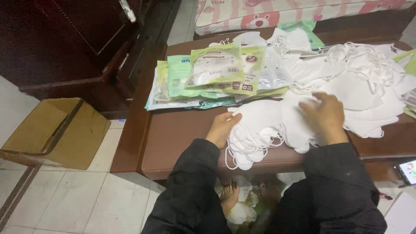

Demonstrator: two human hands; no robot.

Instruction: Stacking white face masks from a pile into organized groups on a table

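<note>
On the brown table [173,130] in front of me lies a fanned stack of white face masks [255,130] with ear loops hanging over the front edge. My left hand [222,128] rests against the stack's left side, fingers touching the top mask. Over the right part of the stack, my right hand [325,116] lies flat on the masks, blurred from motion. Both arms wear black sleeves. A big loose heap of white masks [359,78] spreads behind and to the right of my right hand.
Several green and clear mask packets [216,76] lie piled at the table's back left. An open cardboard box [56,132] sits on the tiled floor at left, by dark wooden furniture [65,47]. A phone [407,171] shows at the right edge. Bare feet [229,195] are under the table.
</note>
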